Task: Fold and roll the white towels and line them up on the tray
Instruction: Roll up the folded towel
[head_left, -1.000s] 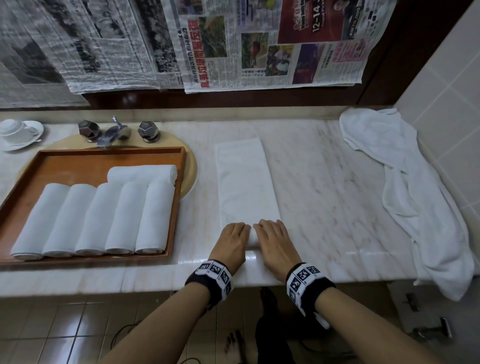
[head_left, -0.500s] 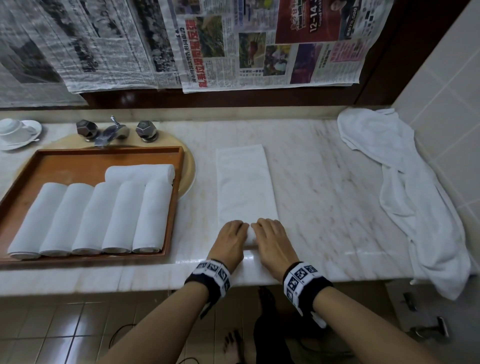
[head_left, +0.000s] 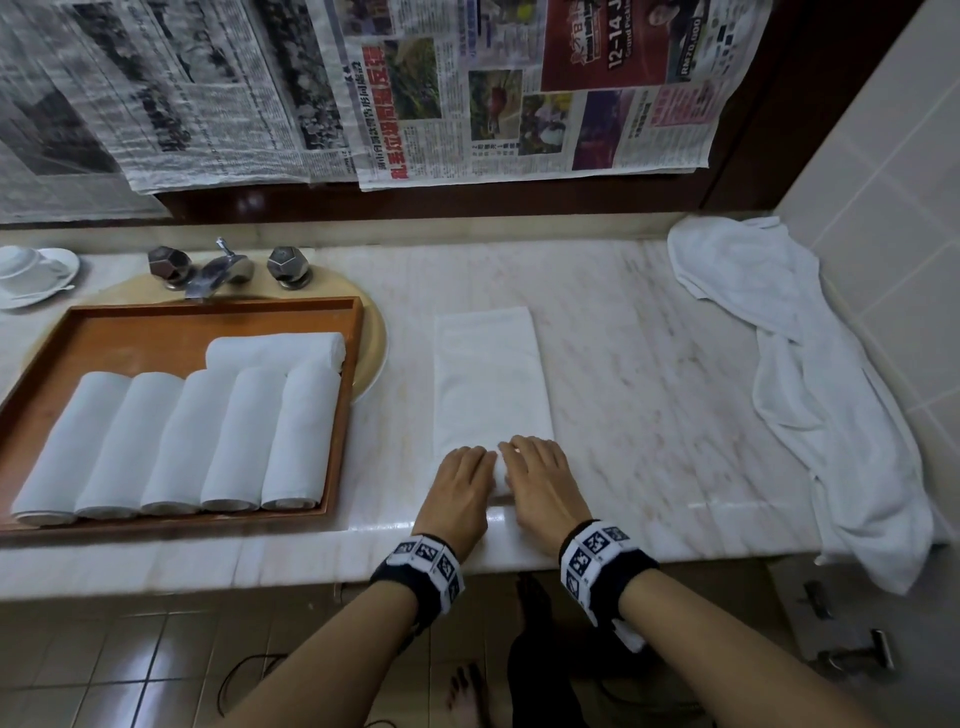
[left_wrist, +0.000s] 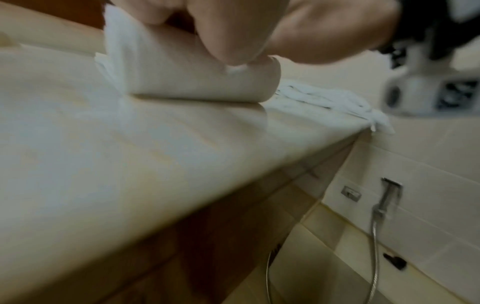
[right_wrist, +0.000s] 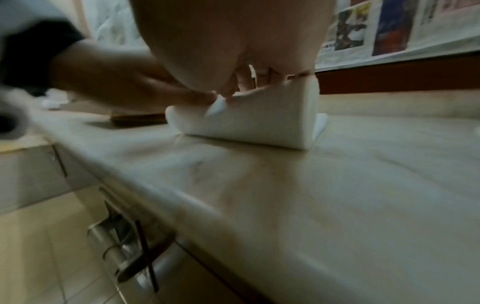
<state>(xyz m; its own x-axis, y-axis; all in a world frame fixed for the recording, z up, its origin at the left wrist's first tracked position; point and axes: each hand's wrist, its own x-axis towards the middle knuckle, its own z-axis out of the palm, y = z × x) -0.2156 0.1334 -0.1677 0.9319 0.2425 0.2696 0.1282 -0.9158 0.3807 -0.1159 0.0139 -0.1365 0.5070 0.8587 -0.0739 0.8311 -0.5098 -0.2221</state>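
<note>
Where the pale veined marble desk (head_left: 649, 374) meets the wall, sheets of printed newspaper (head_left: 322, 88) hang over a dark wooden frame, and pale square tiles (head_left: 893, 197) cover the wall to the right. Tiled flooring shows below the desk edge. At far left stands a white cup on a saucer (head_left: 31, 270); beside it are chrome faucet fittings (head_left: 228, 267) with two faceted knobs.

A rectangular brown wooden tray (head_left: 218, 317) rests over a round beige basin. Five rolled white towels (head_left: 176, 441) lie in it side by side, lengthwise toward the viewer, and a sixth rolled white towel (head_left: 275, 351) lies crosswise behind them, touching their far ends.

A long folded white towel (head_left: 488, 374) lies flat on the desk, just right of the tray, its near end turned up into a short roll. The left hand (head_left: 460, 493) and right hand (head_left: 540, 488) rest side by side on that roll. Wrist views show the grip of each hand curled over the roll, fingertips (left_wrist: 233, 47) pressing into the cloth. A loose crumpled white towel (head_left: 831, 405) sprawls along the desk's right end, drooping over the front edge.

Compared with a second ago, both hands sit slightly farther from the desk edge, the roll is thicker, and the flat portion is shorter.
</note>
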